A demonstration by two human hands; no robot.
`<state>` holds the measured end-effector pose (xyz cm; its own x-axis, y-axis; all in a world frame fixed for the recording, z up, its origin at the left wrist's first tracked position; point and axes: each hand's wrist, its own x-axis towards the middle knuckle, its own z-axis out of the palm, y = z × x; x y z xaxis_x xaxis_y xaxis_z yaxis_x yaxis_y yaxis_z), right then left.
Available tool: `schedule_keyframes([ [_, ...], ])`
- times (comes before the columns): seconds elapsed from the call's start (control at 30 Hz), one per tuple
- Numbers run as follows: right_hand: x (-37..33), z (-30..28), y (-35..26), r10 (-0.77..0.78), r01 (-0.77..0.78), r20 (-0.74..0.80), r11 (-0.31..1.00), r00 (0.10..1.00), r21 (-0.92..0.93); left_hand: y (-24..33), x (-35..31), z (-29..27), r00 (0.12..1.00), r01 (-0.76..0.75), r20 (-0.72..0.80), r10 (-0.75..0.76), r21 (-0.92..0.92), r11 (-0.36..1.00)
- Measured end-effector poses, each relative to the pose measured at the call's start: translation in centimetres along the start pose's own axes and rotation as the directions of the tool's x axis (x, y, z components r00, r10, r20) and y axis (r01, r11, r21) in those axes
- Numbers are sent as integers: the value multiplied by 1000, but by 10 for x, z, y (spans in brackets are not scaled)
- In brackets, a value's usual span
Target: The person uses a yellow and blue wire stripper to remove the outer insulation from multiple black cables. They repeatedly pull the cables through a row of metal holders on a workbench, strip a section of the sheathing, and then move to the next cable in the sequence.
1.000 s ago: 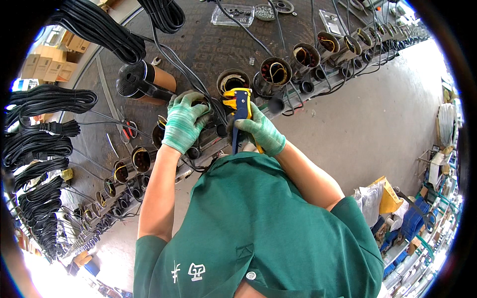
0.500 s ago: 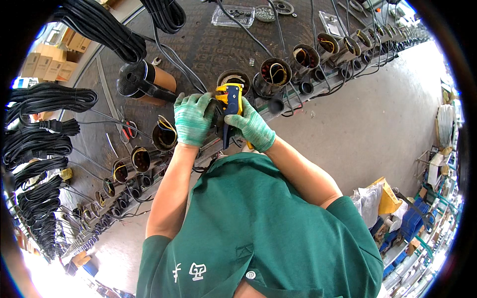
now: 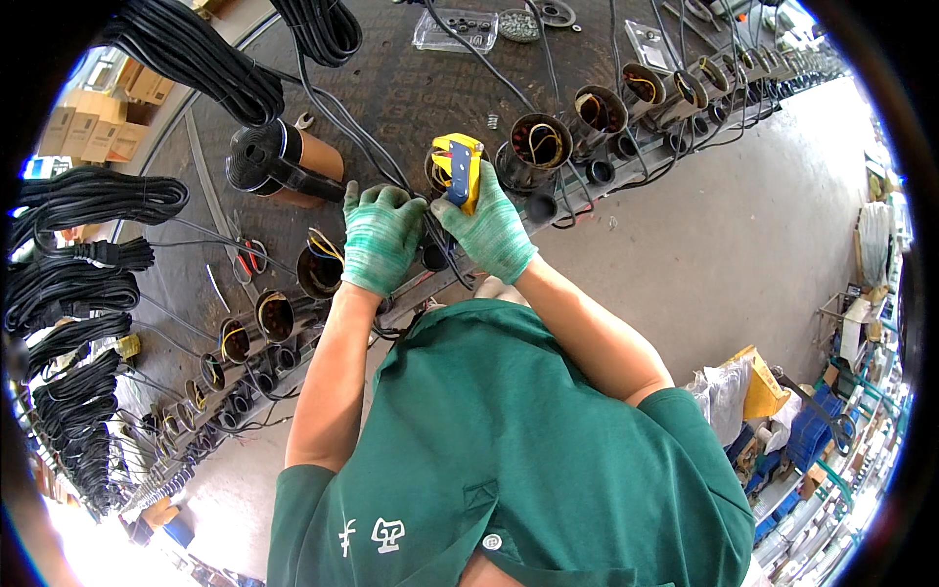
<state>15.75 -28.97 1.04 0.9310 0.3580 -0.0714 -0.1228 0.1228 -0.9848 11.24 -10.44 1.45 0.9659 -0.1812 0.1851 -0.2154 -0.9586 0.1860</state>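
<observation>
My right hand (image 3: 489, 233), in a green-and-white knit glove, grips a yellow and dark-blue wire stripper (image 3: 463, 176). Its jaw end points up and away from me, and my palm hides the handles. To its left, my gloved left hand (image 3: 379, 240) is closed, with its fingertips at a black cable (image 3: 438, 235). That cable passes between the two hands and hangs toward my body. Behind the stripper is a round metal housing, mostly hidden. Another housing (image 3: 541, 143) with yellow wires stands just right of my right hand.
Similar housings with wires line the table edge on both sides. Coiled black cables (image 3: 98, 196) hang at the left. A black-and-brown cylindrical part (image 3: 284, 161) lies beyond my left hand, near red-handled scissors (image 3: 252, 256). A clear tray (image 3: 455, 31) sits at the back.
The wire stripper has moved up and away from me, and its blue handle no longer shows below my right hand. The black cable between my hands is now in plain sight.
</observation>
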Motion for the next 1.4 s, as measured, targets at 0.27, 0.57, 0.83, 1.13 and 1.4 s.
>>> schedule_keyframes([
  [0.27,13,3,14,15,-4,54,982,998,-191,-8,-7,7,995,-28,-96,14,-150,988],
  [0.57,-12,-28,3,255,-263,69,948,965,179,-5,-11,11,987,20,-152,-58,-236,972],
  [0.83,-27,-42,-6,400,-465,350,877,847,123,-3,-10,9,987,7,-154,-40,-209,978],
  [1.13,-23,-33,9,368,-417,320,904,873,96,-5,-10,13,985,1,-168,-32,-186,983],
  [1.4,-26,-27,8,389,-429,279,898,878,99,-3,-9,10,992,-1,-124,-18,-151,989],
])
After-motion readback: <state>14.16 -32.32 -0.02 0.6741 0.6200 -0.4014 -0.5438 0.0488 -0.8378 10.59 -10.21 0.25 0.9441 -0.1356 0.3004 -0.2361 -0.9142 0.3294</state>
